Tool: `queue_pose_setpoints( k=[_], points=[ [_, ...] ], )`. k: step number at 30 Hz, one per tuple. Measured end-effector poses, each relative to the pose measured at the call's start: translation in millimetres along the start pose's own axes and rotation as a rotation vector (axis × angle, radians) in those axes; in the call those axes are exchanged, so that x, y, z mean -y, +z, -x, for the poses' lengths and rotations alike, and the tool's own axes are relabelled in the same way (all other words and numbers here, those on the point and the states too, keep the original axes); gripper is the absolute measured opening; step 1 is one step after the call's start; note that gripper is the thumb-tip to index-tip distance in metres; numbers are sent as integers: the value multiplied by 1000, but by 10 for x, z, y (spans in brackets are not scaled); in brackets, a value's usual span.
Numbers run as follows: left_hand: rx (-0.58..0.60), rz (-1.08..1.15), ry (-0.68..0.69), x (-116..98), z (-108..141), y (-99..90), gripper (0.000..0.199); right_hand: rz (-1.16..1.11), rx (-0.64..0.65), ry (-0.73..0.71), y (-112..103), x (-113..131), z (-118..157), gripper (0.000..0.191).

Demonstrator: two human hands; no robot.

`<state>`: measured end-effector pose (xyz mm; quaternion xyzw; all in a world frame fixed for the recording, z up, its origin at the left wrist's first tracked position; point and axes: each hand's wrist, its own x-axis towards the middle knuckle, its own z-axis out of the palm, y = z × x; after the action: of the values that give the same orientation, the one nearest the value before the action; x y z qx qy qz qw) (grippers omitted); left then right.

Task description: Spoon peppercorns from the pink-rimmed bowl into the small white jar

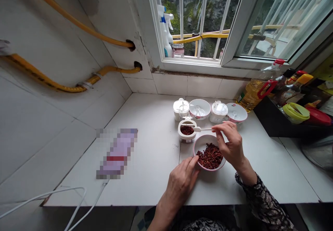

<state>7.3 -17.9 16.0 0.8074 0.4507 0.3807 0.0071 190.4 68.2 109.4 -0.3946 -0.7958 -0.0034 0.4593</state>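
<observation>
My left hand (182, 177) grips the near left rim of a white bowl with a pink edge (203, 143). Dark red dried peppercorns (211, 157), probably Sichuan pepper, lie in it. Between the thumb and fingers of my right hand (232, 143) is a small white spoon (205, 129), held above the bowl's far side. The spoon's head reaches left to the opening of a small seasoning jar (186, 140); whether it carries anything is too small to tell. More of the peppercorns show inside the jar, and its clear lid is flipped up.
Behind stand two white-filled seasoning jars, one left (179, 114) and one right (219, 114), and two bowls with spoons, left (194, 110) and right (240, 114). An oil bottle (251, 92) and a black box (270, 121) of condiments are right. A blurred purple object (119, 154) with a cable lies left.
</observation>
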Motion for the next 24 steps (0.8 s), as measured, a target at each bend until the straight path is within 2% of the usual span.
queue_pose_setpoints(
  k=[2,5,9,13,16,24],
  points=[
    [-3,0,-3,0,1,-1,32,8,-9,20,-84,-53,13,18],
    [-12,-1,1,-3,1,-1,31,47,83,19,-124,-149,78,17],
    [-11,1,-2,-8,-6,-3,30,94,247,32,-34,-208,195,19],
    [-18,-14,2,-11,-19,-8,30,-47,373,59,70,-147,264,21],
    [-22,-17,6,-13,-29,-13,29,-140,363,175,90,-120,279,22],
    [-15,-4,9,-5,-24,-13,28,-269,214,585,-2,-174,246,19]
  ],
)
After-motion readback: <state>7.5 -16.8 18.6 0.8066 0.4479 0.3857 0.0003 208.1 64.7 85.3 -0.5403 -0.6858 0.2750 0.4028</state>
